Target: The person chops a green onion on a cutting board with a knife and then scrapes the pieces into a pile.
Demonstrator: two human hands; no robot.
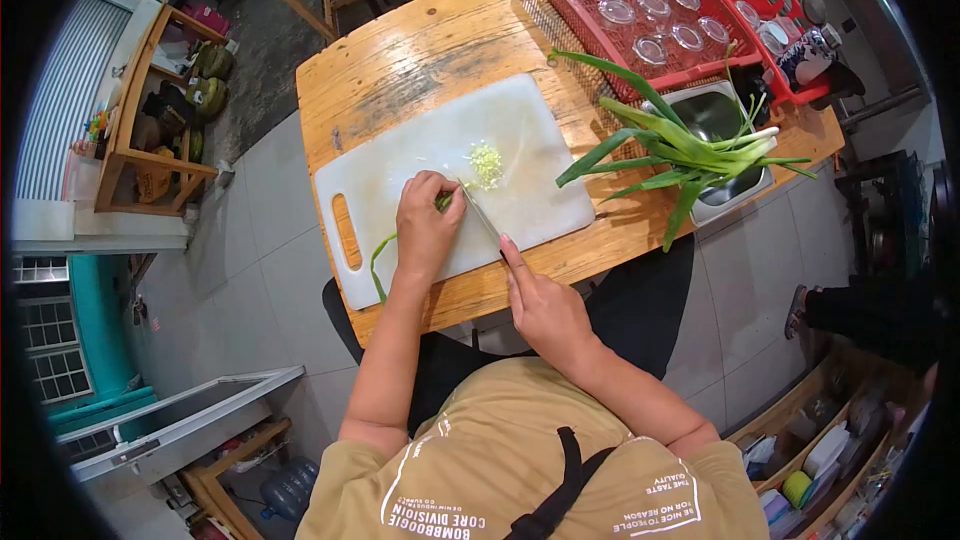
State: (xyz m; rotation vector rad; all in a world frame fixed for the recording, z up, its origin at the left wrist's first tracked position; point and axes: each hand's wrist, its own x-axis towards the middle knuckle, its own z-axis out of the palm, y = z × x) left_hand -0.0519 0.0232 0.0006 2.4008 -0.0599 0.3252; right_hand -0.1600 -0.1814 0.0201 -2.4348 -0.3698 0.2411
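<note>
A white cutting board (390,160) lies on the wooden table. My left hand (428,215) is closed round a green onion stalk (378,265), whose long leaf trails down over the board's near edge. In my right hand (545,305) is a knife (482,212), index finger stretched along its back, its blade resting on the board beside my left fingertips. Just beyond the blade sits a small pile of chopped pale green onion (485,165). To the right, a bunch of whole green onions (690,145) lies across a metal tray (708,110).
Upturned glasses (652,8) fill a red plastic basket (600,30) at the table's back right, with another red basket (770,0) behind it. The wooden table's (400,50) near edge is close to my body. A person's sandalled foot (796,312) shows at the right.
</note>
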